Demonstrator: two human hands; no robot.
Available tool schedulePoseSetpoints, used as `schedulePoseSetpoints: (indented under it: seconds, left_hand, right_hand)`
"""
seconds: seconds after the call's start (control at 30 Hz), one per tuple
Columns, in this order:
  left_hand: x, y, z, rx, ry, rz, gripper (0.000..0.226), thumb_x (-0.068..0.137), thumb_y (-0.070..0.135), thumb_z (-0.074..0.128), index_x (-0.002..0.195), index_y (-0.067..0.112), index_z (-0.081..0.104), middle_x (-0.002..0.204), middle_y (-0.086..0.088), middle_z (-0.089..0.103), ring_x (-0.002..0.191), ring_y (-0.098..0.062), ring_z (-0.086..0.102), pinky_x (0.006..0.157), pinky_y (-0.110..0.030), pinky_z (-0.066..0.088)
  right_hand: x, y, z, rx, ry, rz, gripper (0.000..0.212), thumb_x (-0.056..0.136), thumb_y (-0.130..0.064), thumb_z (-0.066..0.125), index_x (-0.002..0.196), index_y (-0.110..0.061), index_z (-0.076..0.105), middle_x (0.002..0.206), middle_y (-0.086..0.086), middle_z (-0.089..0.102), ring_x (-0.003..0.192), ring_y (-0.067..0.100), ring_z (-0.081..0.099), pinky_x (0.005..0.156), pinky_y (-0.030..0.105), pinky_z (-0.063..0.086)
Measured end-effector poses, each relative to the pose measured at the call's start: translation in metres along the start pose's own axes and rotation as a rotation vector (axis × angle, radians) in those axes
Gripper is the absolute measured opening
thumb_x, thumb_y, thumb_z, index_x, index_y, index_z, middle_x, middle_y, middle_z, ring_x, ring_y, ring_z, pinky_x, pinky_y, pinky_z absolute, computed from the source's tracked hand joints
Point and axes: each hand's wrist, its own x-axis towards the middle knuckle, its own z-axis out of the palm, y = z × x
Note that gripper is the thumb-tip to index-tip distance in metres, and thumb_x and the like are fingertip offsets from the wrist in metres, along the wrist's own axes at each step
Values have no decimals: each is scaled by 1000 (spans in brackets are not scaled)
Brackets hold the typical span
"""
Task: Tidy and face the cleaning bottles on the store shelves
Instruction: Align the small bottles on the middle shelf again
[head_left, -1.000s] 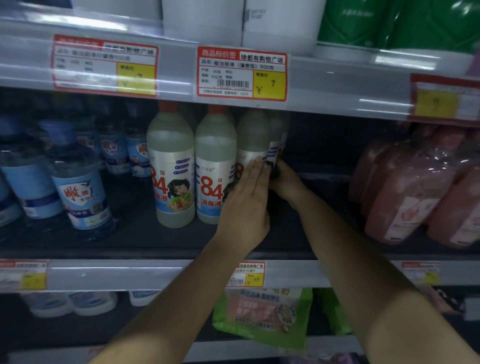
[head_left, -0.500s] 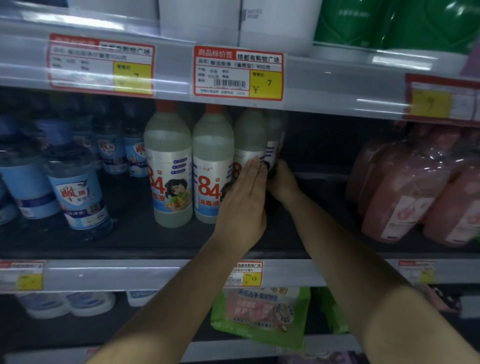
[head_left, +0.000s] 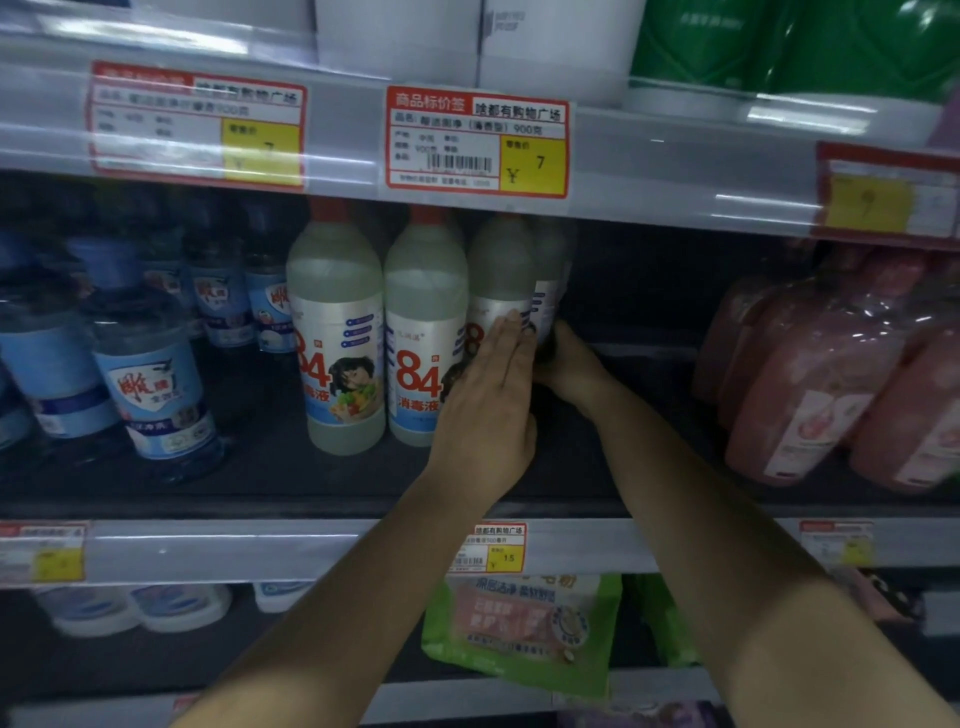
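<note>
Bottles: four pale plastic disinfectant bottles (head_left: 336, 332), rounded, red-capped.
My left hand (head_left: 488, 400): flat on the third bottle (head_left: 501, 270).
My right hand (head_left: 569, 364): grip hidden, can't tell.

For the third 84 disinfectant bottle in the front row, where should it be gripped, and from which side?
Grip the third 84 bottle around its straight labelled waist, coming from the right: a neighbouring 84 bottle crowds its left, the shelf edge hides its cap, and the shelf to its right is dark and open. The left hand lies flat on its front.
</note>
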Motion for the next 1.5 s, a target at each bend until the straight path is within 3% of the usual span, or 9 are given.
schedulePoseSetpoints:
  seconds: [0.13,0.27,0.43,0.53,0.8,1.03,1.23,1.4,1.5]
  left_hand:
    - [0,0,0,-13,2,4,73,71,-3,54,140,-3,31,148,-22,28,137,-32,28,108,-40,16]
    - [0,0,0,-20,7,0,72,71,-4,53,140,-2,31,148,-21,28,137,-32,28,109,-40,17]
    - [0,0,1,-11,8,4,71,71,-1,51,139,-2,32,147,-21,30,137,-31,30,109,-40,19]
    - [1,0,1,-9,9,3,75,70,-5,58,139,-2,32,148,-21,29,137,-31,29,108,-40,18]
    - [1,0,0,-24,16,15,71,70,-5,56,137,-4,35,146,-24,32,135,-34,32,108,-43,17]
    - [1,0,-6,-102,39,4,59,76,5,39,134,-3,40,143,-22,39,134,-31,35,110,-40,22]
    - [1,2,-8,-100,35,16,60,72,-5,53,131,-7,43,140,-25,41,132,-35,38,108,-42,23]
    - [0,2,-8,-107,-15,31,62,71,-7,55,132,-5,43,139,-25,41,130,-37,40,107,-43,27]
    - [0,1,-6,-84,-30,63,61,69,-6,54,130,-3,47,138,-24,44,129,-38,42,107,-46,28]
  right_hand:
    - [4,1,2,-17,22,7,59,78,-16,72,131,-15,46,121,-1,59,113,14,56,86,20,44]
    - [5,0,3,-53,90,-26,31,81,-8,68,108,-15,53,94,-11,59,91,3,58,66,3,43]
    - [7,2,9,-106,146,25,51,83,-22,65,130,-13,46,118,-3,55,106,13,53,82,22,40]
    - [11,5,8,-115,122,57,60,77,-32,67,129,-9,47,119,7,61,106,18,59,68,16,42]
    - [3,0,7,-110,142,76,51,85,-20,65,131,-10,45,125,2,55,111,17,53,86,25,41]
    - [3,-4,6,-169,225,99,54,83,-23,67,129,-6,45,126,12,58,112,24,56,75,24,38]
    - [2,-9,-5,-209,313,129,65,81,-21,70,133,1,38,132,16,52,118,25,53,68,15,35]
    - [-18,-17,-17,-244,263,148,83,79,-39,71,142,-5,28,143,14,41,128,25,44,92,23,38]
    - [-34,-14,-22,-291,245,114,73,79,-37,71,136,-6,37,135,12,50,119,23,52,85,22,40]
